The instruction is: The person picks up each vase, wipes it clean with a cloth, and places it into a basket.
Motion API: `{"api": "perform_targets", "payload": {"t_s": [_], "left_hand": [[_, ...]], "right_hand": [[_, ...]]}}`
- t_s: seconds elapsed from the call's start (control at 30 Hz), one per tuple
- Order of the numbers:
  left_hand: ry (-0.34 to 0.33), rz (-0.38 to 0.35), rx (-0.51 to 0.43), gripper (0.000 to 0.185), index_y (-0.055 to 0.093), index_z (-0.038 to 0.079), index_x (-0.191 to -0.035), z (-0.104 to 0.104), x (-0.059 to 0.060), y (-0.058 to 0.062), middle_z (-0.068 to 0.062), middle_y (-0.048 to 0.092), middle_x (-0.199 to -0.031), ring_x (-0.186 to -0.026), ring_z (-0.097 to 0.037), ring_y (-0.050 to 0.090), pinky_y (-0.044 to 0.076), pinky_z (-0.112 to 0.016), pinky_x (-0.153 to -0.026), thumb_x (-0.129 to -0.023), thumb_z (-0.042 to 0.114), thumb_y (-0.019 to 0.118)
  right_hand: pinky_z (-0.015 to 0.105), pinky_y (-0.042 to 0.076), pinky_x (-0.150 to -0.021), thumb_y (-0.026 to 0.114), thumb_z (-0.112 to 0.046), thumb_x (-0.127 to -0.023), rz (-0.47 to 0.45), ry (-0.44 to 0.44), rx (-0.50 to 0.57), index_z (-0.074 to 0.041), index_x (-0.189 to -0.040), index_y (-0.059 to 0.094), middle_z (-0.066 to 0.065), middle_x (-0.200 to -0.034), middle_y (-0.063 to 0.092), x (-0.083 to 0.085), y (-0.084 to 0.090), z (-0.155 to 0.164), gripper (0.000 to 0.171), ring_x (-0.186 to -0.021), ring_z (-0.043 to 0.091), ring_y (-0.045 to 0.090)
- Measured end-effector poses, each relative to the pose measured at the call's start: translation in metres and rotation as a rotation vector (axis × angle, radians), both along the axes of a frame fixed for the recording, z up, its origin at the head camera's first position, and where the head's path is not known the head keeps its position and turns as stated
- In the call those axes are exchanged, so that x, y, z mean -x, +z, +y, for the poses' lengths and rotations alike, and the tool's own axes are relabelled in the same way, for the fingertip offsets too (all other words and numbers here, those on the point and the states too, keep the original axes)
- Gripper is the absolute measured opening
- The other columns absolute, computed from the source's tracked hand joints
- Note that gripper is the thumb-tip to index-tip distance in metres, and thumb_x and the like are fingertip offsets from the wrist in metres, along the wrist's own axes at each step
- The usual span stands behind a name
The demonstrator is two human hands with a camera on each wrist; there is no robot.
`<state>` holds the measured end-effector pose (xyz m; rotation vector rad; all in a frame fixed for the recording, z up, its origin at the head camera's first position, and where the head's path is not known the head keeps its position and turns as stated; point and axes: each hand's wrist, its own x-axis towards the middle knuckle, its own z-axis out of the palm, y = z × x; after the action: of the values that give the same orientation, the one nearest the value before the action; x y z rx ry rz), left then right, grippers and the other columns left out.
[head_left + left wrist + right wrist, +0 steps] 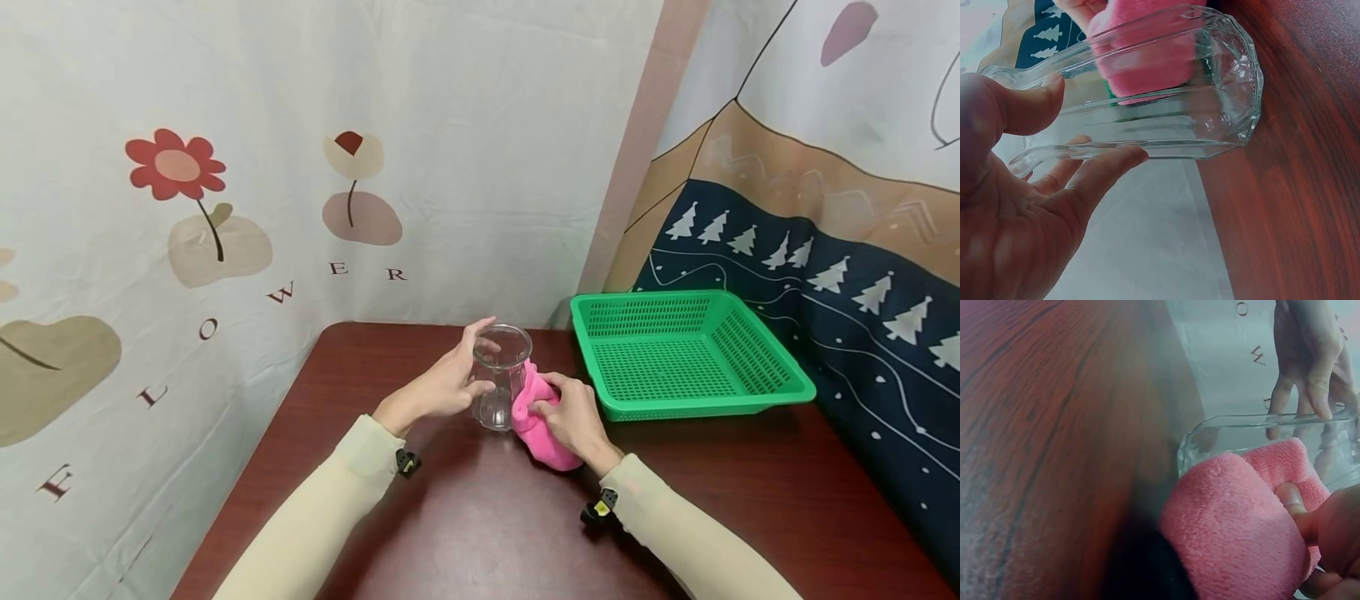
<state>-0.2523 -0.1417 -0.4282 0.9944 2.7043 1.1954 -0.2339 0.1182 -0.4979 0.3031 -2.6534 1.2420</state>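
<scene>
A clear glass vase [495,408] with a flared rim and faceted sides stands upright on the table. My left hand [450,379] grips its left side, thumb on the near face and fingers round the back. In the left wrist view the thumb and fingertips touch the glass vase [1147,134]. My right hand [573,417] pinches a fluffy pink cloth [551,450] against the vase's right side. The right wrist view shows the pink cloth [1229,519] bunched under the right thumb, covering part of the glass. Some right fingers are hidden by the cloth.
A green plastic basket [693,408] with slotted walls stands at the table's back right, close to the right hand. The dark red wooden table [480,517] ends at a printed curtain [480,167] behind. Black wrist cameras hang below both cuffs.
</scene>
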Motion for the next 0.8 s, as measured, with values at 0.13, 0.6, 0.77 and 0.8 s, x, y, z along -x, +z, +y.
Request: {"api": "perform_targets", "payload": {"t_s": [0.13, 0.6, 0.77, 0.8], "left_hand": [[-0.005, 0.015, 0.001, 0.098, 0.009, 0.004, -0.181, 0.0, 0.001, -0.001, -0.027, 0.063, -0.157, -0.138, -0.04, 0.071, 0.059, -0.041, -0.102, -0.108, -0.004, 0.075], [-0.001, -0.004, 0.002, 0.099, 0.009, 0.005, -0.181, 0.0, 0.0, 0.0, -0.026, 0.062, -0.158, -0.135, -0.038, 0.072, 0.059, -0.04, -0.101, -0.108, -0.004, 0.075], [-0.006, -0.007, -0.007, 0.099, 0.009, 0.004, -0.181, 0.0, 0.0, 0.0, -0.027, 0.062, -0.157, -0.131, -0.038, 0.074, 0.059, -0.036, -0.097, -0.108, -0.004, 0.076], [-0.007, -0.007, -0.008, 0.099, 0.009, 0.004, -0.181, 0.0, 0.001, 0.0, -0.027, 0.062, -0.156, -0.13, -0.038, 0.074, 0.059, -0.034, -0.096, -0.107, -0.004, 0.076]], "right_hand": [[0.045, 0.063, -0.09, 0.095, -0.007, -0.094, 0.044, -0.007, 0.002, -0.006, -0.138, 0.084, 0.013, -0.119, 0.09, -0.001, 0.006, -0.002, 0.045, -0.094, 0.023, 0.076], [0.045, 0.063, -0.091, 0.095, -0.007, -0.094, 0.09, -0.015, 0.048, -0.004, -0.138, 0.084, 0.015, -0.121, 0.09, -0.002, 0.019, -0.006, 0.045, -0.102, 0.027, 0.081], [0.042, 0.063, -0.09, 0.096, -0.008, -0.094, 0.102, -0.014, 0.084, -0.005, -0.137, 0.085, 0.014, -0.12, 0.09, -0.001, 0.024, -0.007, 0.044, -0.103, 0.028, 0.081], [0.041, 0.062, -0.089, 0.097, -0.008, -0.094, 0.107, -0.011, 0.096, -0.005, -0.136, 0.085, 0.013, -0.12, 0.09, -0.001, 0.026, -0.007, 0.044, -0.102, 0.027, 0.08]]}}
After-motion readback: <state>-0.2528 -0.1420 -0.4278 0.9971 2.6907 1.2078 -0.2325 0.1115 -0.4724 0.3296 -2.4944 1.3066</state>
